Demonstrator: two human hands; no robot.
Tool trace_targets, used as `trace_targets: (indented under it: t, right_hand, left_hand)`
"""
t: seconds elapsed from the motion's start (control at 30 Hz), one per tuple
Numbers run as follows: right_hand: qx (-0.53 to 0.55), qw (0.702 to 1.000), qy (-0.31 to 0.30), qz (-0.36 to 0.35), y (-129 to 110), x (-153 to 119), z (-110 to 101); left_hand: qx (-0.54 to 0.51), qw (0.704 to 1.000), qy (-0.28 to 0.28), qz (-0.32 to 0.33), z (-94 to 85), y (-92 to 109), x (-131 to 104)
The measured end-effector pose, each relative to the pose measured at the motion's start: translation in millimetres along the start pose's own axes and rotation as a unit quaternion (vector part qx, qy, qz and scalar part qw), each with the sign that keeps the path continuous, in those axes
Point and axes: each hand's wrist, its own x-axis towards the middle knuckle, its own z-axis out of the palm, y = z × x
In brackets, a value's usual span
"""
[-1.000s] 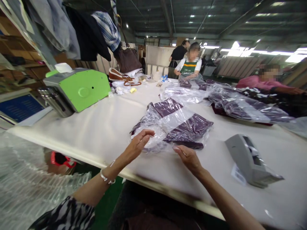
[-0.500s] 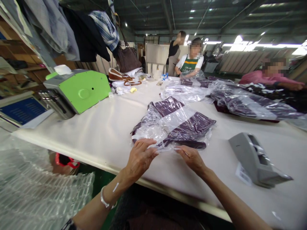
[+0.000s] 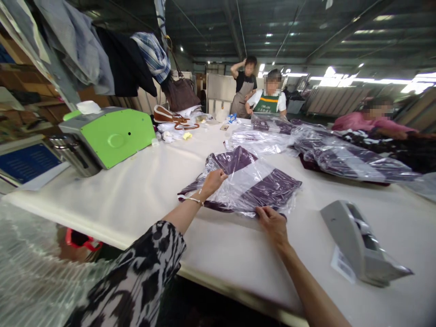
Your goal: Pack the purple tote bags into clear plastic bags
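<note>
A dark purple folded garment (image 3: 277, 184) lies on the table in a clear plastic bag (image 3: 235, 195), a pale band across it. My left hand (image 3: 214, 181) is closed over the bag's left part, its fingers pinching the plastic. At the near edge of the bag, my right hand (image 3: 272, 223) has thumb and fingers closed on the plastic. The bag's near edge is partly hidden by my hands.
A grey tape dispenser (image 3: 361, 245) stands at the right. Left are a green-sided machine (image 3: 117, 136) and a steel flask (image 3: 76, 156). More bagged purple garments (image 3: 344, 154) lie behind. Several people are beyond the table (image 3: 136, 195); clothes hang upper left.
My left hand has moved forward from the bag's near edge onto its left part. My right hand has shifted slightly right and down. The plastic lies flatter over the garment.
</note>
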Motion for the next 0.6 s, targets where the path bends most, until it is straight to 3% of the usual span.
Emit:
trace_targets:
  t: [0.1, 0.23, 0.4, 0.6]
  right_hand:
    - [-0.01, 1.0, 0.001, 0.001, 6, -3, 5]
    - [-0.028, 1.0, 0.011, -0.001, 10, -6, 8]
    - [-0.032, 0.999, 0.007, -0.005, 12, -6, 8]
    - [-0.025, 1.0, 0.01, 0.011, 15, -7, 6]
  left_hand:
    - [0.023, 0.999, -0.026, 0.012, 22.0, -15, 11]
    - [0.051, 0.998, -0.015, 0.032, 42.3, -31, -6]
    - [0.055, 0.996, 0.008, 0.07, 49.6, -40, -9]
    - [0.026, 0.999, 0.021, 0.023, 54.8, -54, 7]
